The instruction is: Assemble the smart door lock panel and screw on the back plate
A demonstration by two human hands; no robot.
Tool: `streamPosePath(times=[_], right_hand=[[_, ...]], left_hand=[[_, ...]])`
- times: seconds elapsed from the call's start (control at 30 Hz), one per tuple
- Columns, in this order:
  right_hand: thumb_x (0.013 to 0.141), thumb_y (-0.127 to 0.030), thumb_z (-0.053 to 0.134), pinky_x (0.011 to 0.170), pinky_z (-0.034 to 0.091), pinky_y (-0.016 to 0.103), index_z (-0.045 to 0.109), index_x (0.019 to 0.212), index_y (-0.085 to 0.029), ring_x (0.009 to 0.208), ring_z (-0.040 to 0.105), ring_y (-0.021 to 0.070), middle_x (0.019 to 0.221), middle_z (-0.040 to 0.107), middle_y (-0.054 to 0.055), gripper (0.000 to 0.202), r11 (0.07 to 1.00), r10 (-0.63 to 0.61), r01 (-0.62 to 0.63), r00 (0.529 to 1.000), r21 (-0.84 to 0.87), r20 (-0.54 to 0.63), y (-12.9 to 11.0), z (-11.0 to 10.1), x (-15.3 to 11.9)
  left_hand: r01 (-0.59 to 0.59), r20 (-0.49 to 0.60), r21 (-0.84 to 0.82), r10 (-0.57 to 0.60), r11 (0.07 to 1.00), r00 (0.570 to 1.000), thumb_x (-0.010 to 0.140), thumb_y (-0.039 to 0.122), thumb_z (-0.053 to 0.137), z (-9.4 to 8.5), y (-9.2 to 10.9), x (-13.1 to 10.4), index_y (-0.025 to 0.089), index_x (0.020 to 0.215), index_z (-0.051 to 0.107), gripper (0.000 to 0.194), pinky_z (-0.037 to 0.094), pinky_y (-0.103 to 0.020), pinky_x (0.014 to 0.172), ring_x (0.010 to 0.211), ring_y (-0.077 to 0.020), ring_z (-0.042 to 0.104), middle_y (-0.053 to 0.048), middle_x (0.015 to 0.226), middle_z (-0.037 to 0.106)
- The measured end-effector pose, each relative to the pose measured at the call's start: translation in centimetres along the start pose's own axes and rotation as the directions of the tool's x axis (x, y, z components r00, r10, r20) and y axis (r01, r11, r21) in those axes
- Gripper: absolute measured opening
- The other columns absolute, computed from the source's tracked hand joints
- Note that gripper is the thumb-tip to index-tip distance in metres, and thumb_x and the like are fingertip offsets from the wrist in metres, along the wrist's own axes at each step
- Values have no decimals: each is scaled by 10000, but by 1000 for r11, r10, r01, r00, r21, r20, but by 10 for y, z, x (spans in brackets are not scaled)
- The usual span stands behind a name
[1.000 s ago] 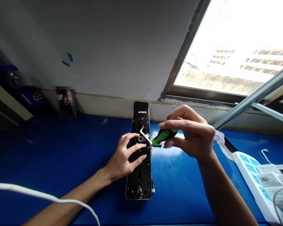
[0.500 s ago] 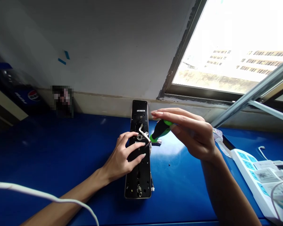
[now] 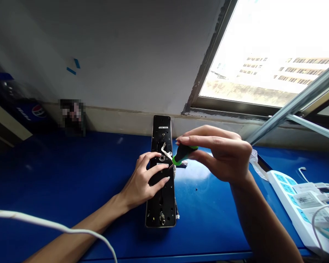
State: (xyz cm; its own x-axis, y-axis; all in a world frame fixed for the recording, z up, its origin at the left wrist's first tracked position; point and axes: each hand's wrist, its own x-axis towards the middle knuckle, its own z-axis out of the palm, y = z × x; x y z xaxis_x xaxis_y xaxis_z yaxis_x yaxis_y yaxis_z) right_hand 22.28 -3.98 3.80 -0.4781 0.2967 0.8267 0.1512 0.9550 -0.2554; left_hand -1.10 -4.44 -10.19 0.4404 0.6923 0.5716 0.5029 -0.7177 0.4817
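Note:
A long black panel [image 3: 166, 197], which looks like a door lock body, lies lengthwise on the blue table. My left hand [image 3: 146, 179] rests flat across its middle with fingers spread. Between the thumb and fingers of my right hand [image 3: 222, 151] is a green and black screwdriver [image 3: 182, 152], tilted, its shaft pointing down-left at the panel's right edge by my left fingertips. Whether the tip sits in a screw I cannot tell. A white cable [image 3: 166, 150] crosses the panel above my left fingers. Near the panel's lower end a metal post [image 3: 162, 218] stands up.
A tiny dark screw-like piece [image 3: 196, 189] lies right of the panel. A white power strip [image 3: 287, 204] with plugged-in adapters is at the right. A white cord [image 3: 57, 228] crosses the lower left. A cola bottle [image 3: 30, 106] stands at the far left, near the wall.
My right hand has closed more around the screwdriver's handle, its fingers bending lower. The handle has shifted slightly left. My left hand stays on the panel.

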Motion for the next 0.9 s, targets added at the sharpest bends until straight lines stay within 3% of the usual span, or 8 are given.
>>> streamPosePath(times=[0.1,0.23,0.33,0.43,0.6,0.77,0.83,0.9], right_hand=[[831,-289,853,669,633,307,739,1301,-300,850,695,181,983,703,58,484,997,21,-24,999,-74,-43,1,0,0],[1001,-90,563,957,632,420,591,1474,-272,1190,698,241,1354,687,113,508,989,96,-110,986,96,139,-1,-2,0],[900,-104,750,821,654,347,664,1399,-283,1003,741,205,1138,760,79,537,996,26,-31,998,84,60,0,-2,1],[820,-250,861,647,599,293,751,1277,-306,796,660,158,908,678,32,473,999,30,-31,999,-39,-42,1,-2,0],[987,-88,600,948,618,408,619,1448,-252,1174,700,232,1297,714,117,490,989,103,-115,988,98,115,0,-5,1],[781,-280,893,646,589,294,777,1217,-274,777,652,153,876,677,19,451,997,57,-59,998,-55,-30,1,-1,0],[813,-297,870,690,594,312,761,1242,-255,824,646,164,919,668,36,445,993,90,-91,996,-80,-19,0,0,-1],[919,-199,752,848,617,364,652,1401,-235,1021,693,202,1147,717,91,493,990,138,-138,988,-7,69,-2,0,-1]], left_hand=[[5,7,-2,-5,1000,1000,959,319,704,0,1,1,280,1247,702,290,452,-562,1169,1391,-325,417,-81,1469,486],[1,0,1,-1,1000,1000,961,314,700,0,1,1,274,1238,702,280,464,-566,1156,1380,-328,422,-90,1461,482],[5,5,5,-5,1000,1000,961,315,700,0,0,2,276,1242,705,284,466,-558,1157,1385,-323,423,-89,1460,482],[13,5,4,-13,1000,1000,958,318,704,1,0,2,276,1243,709,289,464,-553,1162,1386,-322,429,-86,1453,496],[8,-8,4,-8,1000,1000,956,306,705,1,1,2,268,1227,715,274,465,-541,1159,1378,-319,435,-85,1444,508],[11,-2,-1,-11,1000,1000,955,314,710,1,0,2,273,1236,713,284,459,-533,1165,1386,-313,425,-79,1458,491],[14,0,1,-14,1000,1000,957,314,708,2,-1,2,282,1247,709,293,451,-541,1172,1392,-314,418,-75,1463,484],[13,1,2,-13,1000,1000,961,311,703,3,-1,2,288,1252,707,293,442,-551,1177,1394,-314,413,-73,1465,480]])
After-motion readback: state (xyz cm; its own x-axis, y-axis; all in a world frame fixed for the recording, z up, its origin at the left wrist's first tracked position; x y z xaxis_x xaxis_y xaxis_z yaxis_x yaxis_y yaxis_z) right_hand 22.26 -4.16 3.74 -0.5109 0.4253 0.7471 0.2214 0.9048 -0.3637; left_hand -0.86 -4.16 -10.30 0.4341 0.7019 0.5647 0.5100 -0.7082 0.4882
